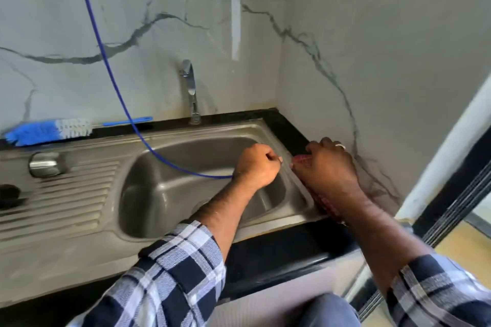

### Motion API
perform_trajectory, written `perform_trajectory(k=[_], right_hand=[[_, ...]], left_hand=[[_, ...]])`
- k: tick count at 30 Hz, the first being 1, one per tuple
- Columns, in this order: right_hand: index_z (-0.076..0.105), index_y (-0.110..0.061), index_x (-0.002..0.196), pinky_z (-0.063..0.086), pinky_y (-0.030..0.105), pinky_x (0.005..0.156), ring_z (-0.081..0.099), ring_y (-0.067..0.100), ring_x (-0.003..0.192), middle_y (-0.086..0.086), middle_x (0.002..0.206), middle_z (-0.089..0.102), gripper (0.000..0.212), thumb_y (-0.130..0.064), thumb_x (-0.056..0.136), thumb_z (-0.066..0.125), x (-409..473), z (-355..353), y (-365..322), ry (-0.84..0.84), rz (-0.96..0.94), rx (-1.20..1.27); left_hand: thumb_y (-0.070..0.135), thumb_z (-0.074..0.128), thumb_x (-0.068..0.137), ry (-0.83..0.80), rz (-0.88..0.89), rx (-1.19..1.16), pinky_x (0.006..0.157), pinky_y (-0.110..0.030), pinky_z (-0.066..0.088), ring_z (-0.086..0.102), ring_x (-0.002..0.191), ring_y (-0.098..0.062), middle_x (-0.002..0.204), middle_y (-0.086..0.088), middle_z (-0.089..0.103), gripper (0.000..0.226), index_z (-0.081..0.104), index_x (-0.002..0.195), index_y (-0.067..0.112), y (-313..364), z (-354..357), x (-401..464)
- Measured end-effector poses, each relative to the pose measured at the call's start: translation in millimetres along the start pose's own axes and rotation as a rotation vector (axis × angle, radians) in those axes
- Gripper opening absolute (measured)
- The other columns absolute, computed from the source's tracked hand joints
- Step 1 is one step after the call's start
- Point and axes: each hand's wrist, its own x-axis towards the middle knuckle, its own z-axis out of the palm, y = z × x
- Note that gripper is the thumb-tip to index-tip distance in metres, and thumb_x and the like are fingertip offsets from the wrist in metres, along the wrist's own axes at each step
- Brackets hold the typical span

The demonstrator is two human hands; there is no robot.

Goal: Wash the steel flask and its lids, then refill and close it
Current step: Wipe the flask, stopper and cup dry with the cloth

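Observation:
A steel cup-shaped lid (45,164) lies on the ribbed drainboard (66,207) at the left. A black round lid (9,195) sits at the left edge of the frame. The flask body is not in view. My left hand (256,166) is curled over the right side of the sink basin (186,188) and grips the end of a thin blue tube (111,74) that hangs down from above. My right hand (328,167) rests on the black counter beside the sink, its fingers curled over a red checked cloth (325,203).
A chrome tap (190,90) stands behind the basin, with no water running. A blue and white bottle brush (50,130) lies on the back ledge at the left. Marble walls close in the back and right; a dark door frame (451,194) stands at the far right.

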Motion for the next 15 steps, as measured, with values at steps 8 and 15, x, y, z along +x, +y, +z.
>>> perform_trajectory(k=[8, 15], right_hand=[[0.072, -0.011, 0.092, 0.049, 0.034, 0.07, 0.07, 0.033, 0.086, 0.011, 0.09, 0.072, 0.026, -0.034, 0.1, 0.062, 8.9, 17.9, 24.3, -0.098, 0.132, 0.366], [0.076, -0.008, 0.091, 0.056, 0.03, 0.072, 0.07, 0.012, 0.077, 0.007, 0.085, 0.077, 0.017, -0.023, 0.096, 0.072, 3.2, -13.6, -20.0, 0.248, -0.054, 1.225]], left_hand=[[0.026, 0.067, 0.086, -0.094, -0.036, 0.08, 0.074, -0.04, 0.066, 0.076, 0.072, -0.02, 0.066, 0.011, 0.071, 0.018, 0.069, 0.068, 0.027, 4.7, 17.4, -0.3], [0.016, 0.056, 0.103, -0.411, 0.193, 0.441, 0.101, -0.033, 0.046, 0.063, 0.128, -0.032, 0.138, -0.021, 0.066, 0.03, 0.07, 0.13, 0.013, 48.4, 14.4, -16.2]])
